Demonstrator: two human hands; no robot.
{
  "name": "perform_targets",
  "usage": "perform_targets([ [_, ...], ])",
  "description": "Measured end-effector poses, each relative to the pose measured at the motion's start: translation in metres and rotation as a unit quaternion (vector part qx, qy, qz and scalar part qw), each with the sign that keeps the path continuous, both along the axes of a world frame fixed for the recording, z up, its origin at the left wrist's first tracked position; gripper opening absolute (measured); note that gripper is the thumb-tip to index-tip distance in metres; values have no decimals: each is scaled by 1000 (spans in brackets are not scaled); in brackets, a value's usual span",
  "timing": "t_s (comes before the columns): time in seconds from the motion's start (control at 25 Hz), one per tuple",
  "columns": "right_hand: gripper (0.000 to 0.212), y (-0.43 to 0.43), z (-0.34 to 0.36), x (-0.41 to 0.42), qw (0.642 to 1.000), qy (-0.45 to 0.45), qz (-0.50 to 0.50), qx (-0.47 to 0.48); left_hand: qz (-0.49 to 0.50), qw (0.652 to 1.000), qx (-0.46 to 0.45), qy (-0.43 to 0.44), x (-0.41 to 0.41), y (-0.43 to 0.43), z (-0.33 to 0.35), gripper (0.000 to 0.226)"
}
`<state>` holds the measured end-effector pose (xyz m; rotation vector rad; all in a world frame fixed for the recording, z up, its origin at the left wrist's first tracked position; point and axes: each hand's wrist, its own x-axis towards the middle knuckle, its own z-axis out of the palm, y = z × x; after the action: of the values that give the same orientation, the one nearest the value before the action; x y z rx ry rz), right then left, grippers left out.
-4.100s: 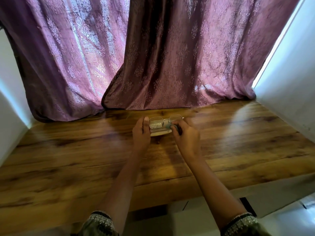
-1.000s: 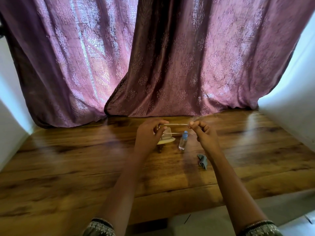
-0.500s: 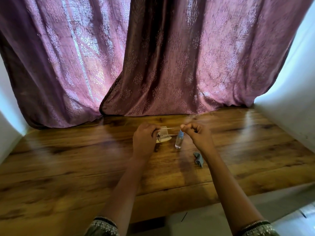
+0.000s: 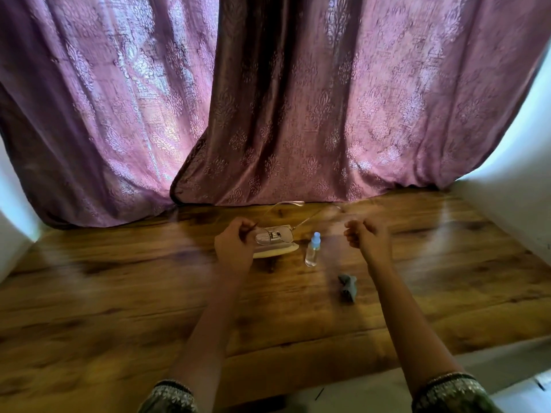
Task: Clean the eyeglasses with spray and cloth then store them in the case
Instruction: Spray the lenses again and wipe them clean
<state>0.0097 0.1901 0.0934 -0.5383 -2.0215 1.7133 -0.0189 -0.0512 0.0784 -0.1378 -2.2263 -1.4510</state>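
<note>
Thin gold wire-rimmed eyeglasses point(image 4: 275, 234) with temples spread, pinched at the lens rim by left hand point(image 4: 235, 245) above the cream case point(image 4: 277, 251) at 12 o'clock, right hand point(image 4: 367, 235) loosely curled, holding nothing visible; light, fragile, smudge-prone, so grip the frame edge.

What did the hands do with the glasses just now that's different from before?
The right hand let go of the eyeglasses and pulled away to the right, fist loosely closed. The arms of the glasses, pinched between both hands before, are now spread open toward the curtain. The left hand still holds the frame. The spray bottle, cloth and case stayed put.
</note>
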Motion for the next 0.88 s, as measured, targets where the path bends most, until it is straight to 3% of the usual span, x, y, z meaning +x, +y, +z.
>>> perform_targets([
  [0.24, 7, 0, -54, -26, 984, -147, 20, 95, -15, 991, 113, -73, -15, -2, -11, 31],
  [0.4, 12, -13, -60, -35, 979, -166, 54, 104, -2, 985, 145, -96, -26, -2, -13, 22],
  [0.48, 25, -18, -62, -40, 978, -166, 82, 93, 0, 985, 145, -93, -31, -2, -15, 9],
  [0.6, 39, -23, -69, -49, 969, -175, 115, 130, 6, 986, 141, -93, -33, -2, -18, 12],
  [0.76, 29, -24, -78, -51, 961, -204, 119, 144, 25, 982, 157, -98, -30, 3, -16, 28],
  [0.88, 27, -26, -80, -42, 957, -198, 127, 167, 43, 980, 161, -110, -26, 9, -12, 21],
])
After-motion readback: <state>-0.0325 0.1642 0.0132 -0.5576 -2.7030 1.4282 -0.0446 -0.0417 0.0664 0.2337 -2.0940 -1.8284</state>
